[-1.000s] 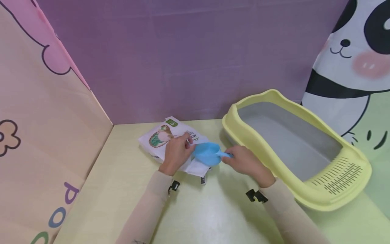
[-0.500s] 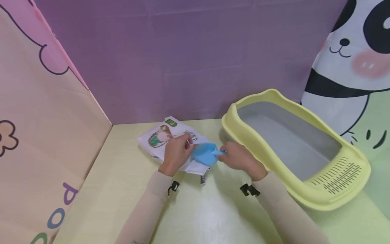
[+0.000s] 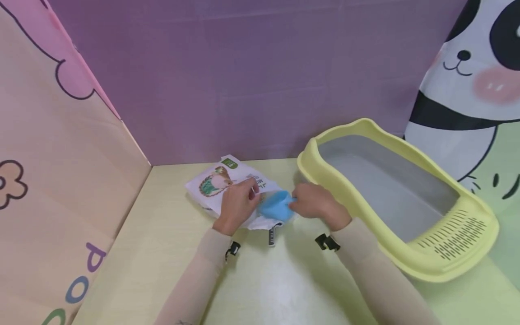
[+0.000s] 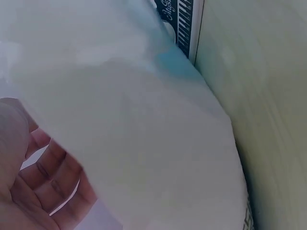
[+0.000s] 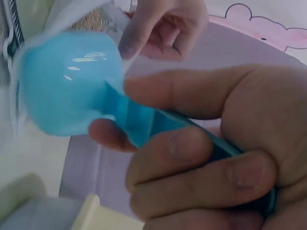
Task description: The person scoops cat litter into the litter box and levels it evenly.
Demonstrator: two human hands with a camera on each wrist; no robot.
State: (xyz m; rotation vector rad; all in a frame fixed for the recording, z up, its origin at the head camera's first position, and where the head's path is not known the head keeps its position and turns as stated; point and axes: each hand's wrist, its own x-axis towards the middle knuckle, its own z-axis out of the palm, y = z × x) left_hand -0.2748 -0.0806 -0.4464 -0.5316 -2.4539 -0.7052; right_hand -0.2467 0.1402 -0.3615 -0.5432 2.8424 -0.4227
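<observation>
A white printed bag lies on the table, its open mouth turned to the right. My left hand pinches the upper edge of that mouth and holds it raised. My right hand grips a light blue scoop by its handle, fingers wrapped around it. In the right wrist view the scoop's bowl is at the bag mouth, partly inside, and brown granules show behind it. Whether the bowl holds any granules cannot be seen. White bag film covers most of the left wrist view.
A yellow litter box with a grey inside and a slotted end stands close to my right forearm. A purple wall rises behind the table. Printed panels border both sides. A black-and-white strip sticks out under the bag.
My right hand has moved left, pushing the scoop a little further into the bag mouth. The left hand keeps its hold on the bag edge.
</observation>
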